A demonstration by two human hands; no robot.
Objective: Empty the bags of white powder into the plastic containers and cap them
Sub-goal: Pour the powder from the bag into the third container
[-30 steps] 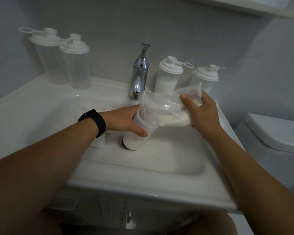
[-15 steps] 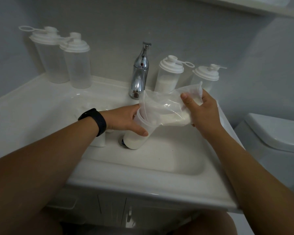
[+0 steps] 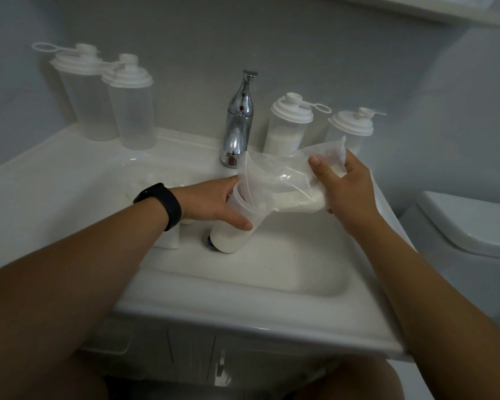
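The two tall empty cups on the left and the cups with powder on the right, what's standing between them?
In the head view, the shiny faucet stands between the empty containers and the filled containers, on the sink's back ledge.

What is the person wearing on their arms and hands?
Both forearms are bare, with no sleeves showing. The left wrist wears a black band, wide and smooth, like a fitness tracker or watch; its face cannot be seen. The left hand and the right hand have no gloves, and no rings show.
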